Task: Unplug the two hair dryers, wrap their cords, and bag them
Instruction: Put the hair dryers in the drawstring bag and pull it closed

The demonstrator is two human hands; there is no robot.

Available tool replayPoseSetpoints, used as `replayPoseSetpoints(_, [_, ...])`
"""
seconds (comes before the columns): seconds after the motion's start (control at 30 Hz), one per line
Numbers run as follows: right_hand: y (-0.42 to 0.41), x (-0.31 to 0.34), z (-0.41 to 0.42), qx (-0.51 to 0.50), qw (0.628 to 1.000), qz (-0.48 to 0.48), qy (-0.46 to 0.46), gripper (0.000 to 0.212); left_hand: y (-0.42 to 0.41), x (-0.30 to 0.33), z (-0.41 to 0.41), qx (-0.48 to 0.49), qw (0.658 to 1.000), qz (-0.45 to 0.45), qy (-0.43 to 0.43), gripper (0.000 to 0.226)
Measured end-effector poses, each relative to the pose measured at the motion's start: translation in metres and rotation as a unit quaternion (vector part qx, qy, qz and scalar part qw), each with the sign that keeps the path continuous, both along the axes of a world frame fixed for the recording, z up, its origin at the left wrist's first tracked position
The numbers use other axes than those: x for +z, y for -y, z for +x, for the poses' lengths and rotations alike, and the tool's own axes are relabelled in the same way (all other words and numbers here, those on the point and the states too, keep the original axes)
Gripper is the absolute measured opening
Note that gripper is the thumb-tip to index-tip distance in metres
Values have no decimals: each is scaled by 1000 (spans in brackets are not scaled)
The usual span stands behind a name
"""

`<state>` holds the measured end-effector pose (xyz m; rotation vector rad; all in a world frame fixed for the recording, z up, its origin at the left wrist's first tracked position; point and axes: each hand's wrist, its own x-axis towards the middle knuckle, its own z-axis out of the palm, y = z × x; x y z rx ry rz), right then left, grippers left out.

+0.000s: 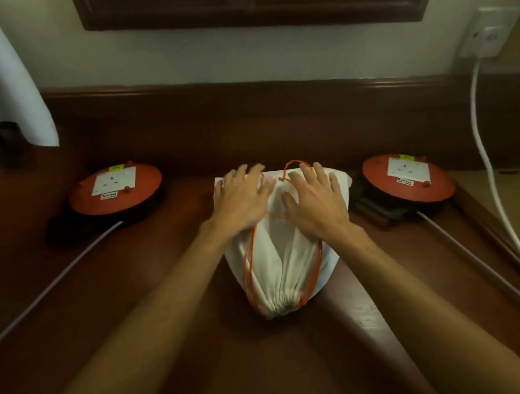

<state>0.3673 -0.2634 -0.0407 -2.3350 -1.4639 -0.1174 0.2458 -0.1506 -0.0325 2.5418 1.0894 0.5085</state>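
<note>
A white drawstring bag (281, 266) with orange cords lies on the dark wooden desk (136, 300), its gathered mouth pointing toward me. It bulges as if full; what is inside is hidden. My left hand (240, 198) rests flat on the bag's far left part, fingers spread. My right hand (315, 198) lies flat on its far right part, fingers spread too. No hair dryer shows.
An orange extension reel (115, 189) with an empty socket sits at the left, another orange reel (406, 177) at the right, each trailing a grey cable toward me. A white cord (481, 136) hangs from a wall socket (488, 35) at the far right. A white lampshade (3, 71) stands upper left.
</note>
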Motion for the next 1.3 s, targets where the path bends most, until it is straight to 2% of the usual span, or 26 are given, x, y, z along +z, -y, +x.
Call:
replayPoseSetpoints(0.03, [-1,-8,2,-11,999,-39,-3,54,6,-11,1,1,999,15,-51,62])
replayPoseSetpoints(0.1, [-2,-20,9,-21,997,-71,-26,56,12,-26,2,4,996,33,-88,66])
replayPoseSetpoints(0.37, [-12,-31,13,-30,996,-79,-27,58,9,-46,0,27,993,101,-60,63])
replayPoseSetpoints(0.53, [-8,-19,12,-7,993,-83,-81,61,15,-39,-3,17,996,76,-50,64])
replayPoseSetpoints(0.57, [-4,-14,10,0,991,-63,-115,61,15,-34,-5,2,998,51,-30,63])
replayPoseSetpoints(0.63, [9,-5,9,3,985,20,-169,62,13,-20,-15,-12,997,-34,67,63])
replayPoseSetpoints(0.7, [29,-3,2,-10,981,95,-168,64,13,-5,-30,1,978,-100,181,64])
replayPoseSetpoints(0.73, [39,-6,-3,-22,981,110,-156,64,18,0,-38,7,974,-103,202,63])
replayPoseSetpoints(0.83, [61,-28,-19,-50,978,95,-177,67,46,-11,-54,-25,984,-87,155,55])
replayPoseSetpoints(0.97, [57,-46,-26,-24,963,92,-252,66,61,-53,-55,-31,998,-42,19,65])
replayPoseSetpoints(1.07, [42,-46,-20,-8,966,92,-242,66,49,-59,-51,-15,1000,-13,14,67])
replayPoseSetpoints(1.3, [-8,-45,-11,-8,962,105,-252,65,3,-59,-40,6,999,-12,44,65])
